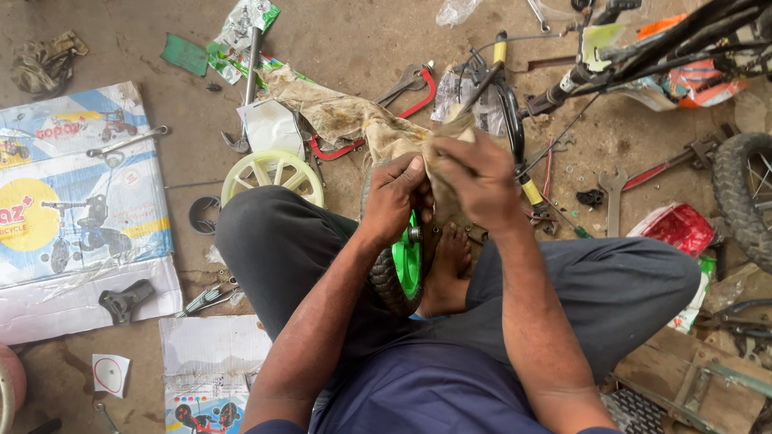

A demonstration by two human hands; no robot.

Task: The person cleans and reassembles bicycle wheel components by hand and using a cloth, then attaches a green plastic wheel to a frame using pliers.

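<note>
Your left hand (396, 195) and right hand (480, 178) both closed on a dirty rag (354, 116), directly over the small green-rimmed wheel (404, 267) propped against your bare foot (446, 269), pale yellow training wheel (273, 177) left of the grip, open-end spanner (613, 197) to its right.

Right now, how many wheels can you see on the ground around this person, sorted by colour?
Green wheel with black tyre, steadied by the left hand while the right hand holds a dirty rag: 1
Pale yellow wheel: 1
Big black tyre at the right edge: 1
Total: 3
</note>
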